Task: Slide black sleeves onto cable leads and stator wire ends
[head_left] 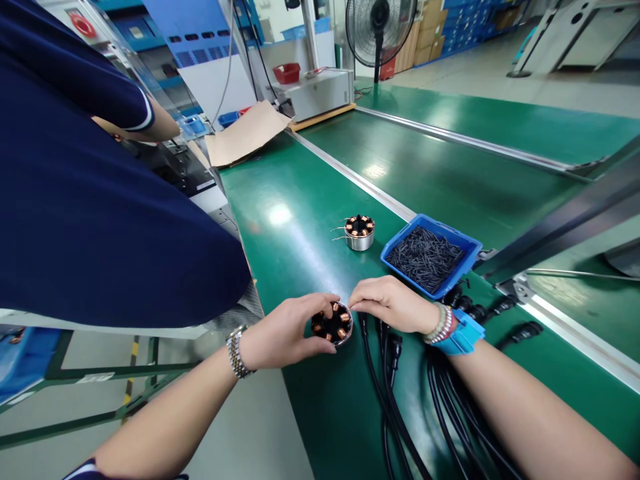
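Note:
My left hand (295,330) is closed around the left side of a motor stator (341,328), a metal ring with copper windings inside, low over the green bench. At the stator's upper right edge, my right hand (387,303) pinches with thumb and forefinger; what lies between those fingertips is too small to make out. A second stator (360,235) stands on the bench farther away, its thin wire leads pointing left. Right of it sits a blue bin (436,293) filled with short black tubes (425,259).
Black cables (395,400) with connectors lie under and beside my right forearm. A metal post (565,213) rises at the right. Another person in dark blue (110,200) stands at the left. Cardboard (250,133) and a grey box (323,93) are at the bench's far end.

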`<action>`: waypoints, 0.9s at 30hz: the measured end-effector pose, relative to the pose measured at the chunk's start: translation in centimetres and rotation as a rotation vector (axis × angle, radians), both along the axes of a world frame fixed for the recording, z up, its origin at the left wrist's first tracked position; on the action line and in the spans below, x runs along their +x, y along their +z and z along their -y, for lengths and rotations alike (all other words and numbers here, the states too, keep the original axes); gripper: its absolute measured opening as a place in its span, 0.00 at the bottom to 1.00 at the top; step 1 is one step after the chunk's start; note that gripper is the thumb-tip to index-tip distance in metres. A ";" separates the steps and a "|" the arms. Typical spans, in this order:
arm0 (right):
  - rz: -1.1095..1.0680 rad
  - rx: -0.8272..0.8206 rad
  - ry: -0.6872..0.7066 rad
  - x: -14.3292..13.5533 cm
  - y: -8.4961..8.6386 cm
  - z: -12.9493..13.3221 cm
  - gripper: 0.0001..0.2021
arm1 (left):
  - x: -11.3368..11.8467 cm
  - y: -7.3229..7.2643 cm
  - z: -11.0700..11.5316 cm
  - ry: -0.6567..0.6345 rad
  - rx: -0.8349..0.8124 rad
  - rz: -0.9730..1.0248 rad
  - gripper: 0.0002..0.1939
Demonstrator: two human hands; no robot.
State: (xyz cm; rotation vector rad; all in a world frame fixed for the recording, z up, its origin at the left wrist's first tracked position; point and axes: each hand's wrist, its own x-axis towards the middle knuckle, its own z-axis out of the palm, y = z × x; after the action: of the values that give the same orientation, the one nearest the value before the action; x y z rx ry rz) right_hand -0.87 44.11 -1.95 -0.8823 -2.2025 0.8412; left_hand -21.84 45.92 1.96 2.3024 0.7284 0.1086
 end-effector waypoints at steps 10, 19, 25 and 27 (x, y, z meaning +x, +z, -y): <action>-0.092 -0.122 -0.076 0.2 -0.4 0.7 0.08 | 0.1 0.3 -0.5 -0.050 -0.021 -0.013 0.14; -0.049 0.008 -0.111 0.3 -0.7 1.0 0.09 | -0.1 -0.1 -0.5 -0.026 -0.017 -0.025 0.14; 0.008 0.017 -0.079 -0.3 -1.0 0.8 0.11 | -0.1 0.1 -0.5 -0.035 -0.005 -0.025 0.15; 0.018 0.006 -0.089 -0.6 -1.1 0.7 0.13 | -0.1 0.1 -0.5 -0.045 -0.002 -0.028 0.15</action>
State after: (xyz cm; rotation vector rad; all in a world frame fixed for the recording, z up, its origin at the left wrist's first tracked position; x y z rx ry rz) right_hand -1.46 43.40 -3.06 -0.9809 -2.1632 0.7872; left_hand -21.94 46.43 2.07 2.3216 0.6898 0.0552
